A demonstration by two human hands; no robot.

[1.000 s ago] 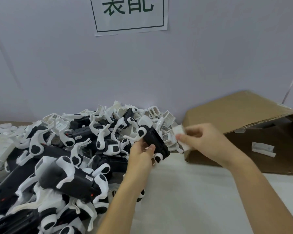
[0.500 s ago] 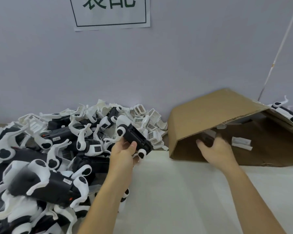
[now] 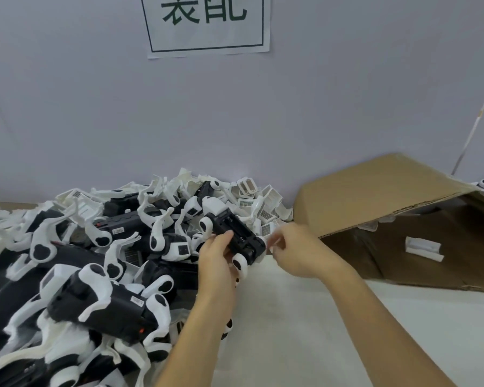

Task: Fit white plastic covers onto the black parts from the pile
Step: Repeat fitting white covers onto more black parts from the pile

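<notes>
A large pile of black parts and white plastic pieces fills the left side of the white table, heaped up against the pale wall. Near its front lies a bulky black part with white arms, and loose white covers crowd the pile's far right edge. On the wall above hangs a printed paper sign with a dark border.

At the pile's right edge, the left hand grips a black part from below, thumb curled over its near side, holding it tilted above the table. The part has white rounded pieces at its upper and lower ends, and its open top face shows a ribbed recess.

Just to the right, the right hand is brought up close to the lower end of the held part, fingers curled. It seems to pinch a small white cover at its fingertips, though motion blur makes that piece hard to make out.

Further right, a cardboard box lies on its side with its opening facing the viewer; a white piece lies inside it. A thin white cord runs diagonally down the wall behind the box.
</notes>
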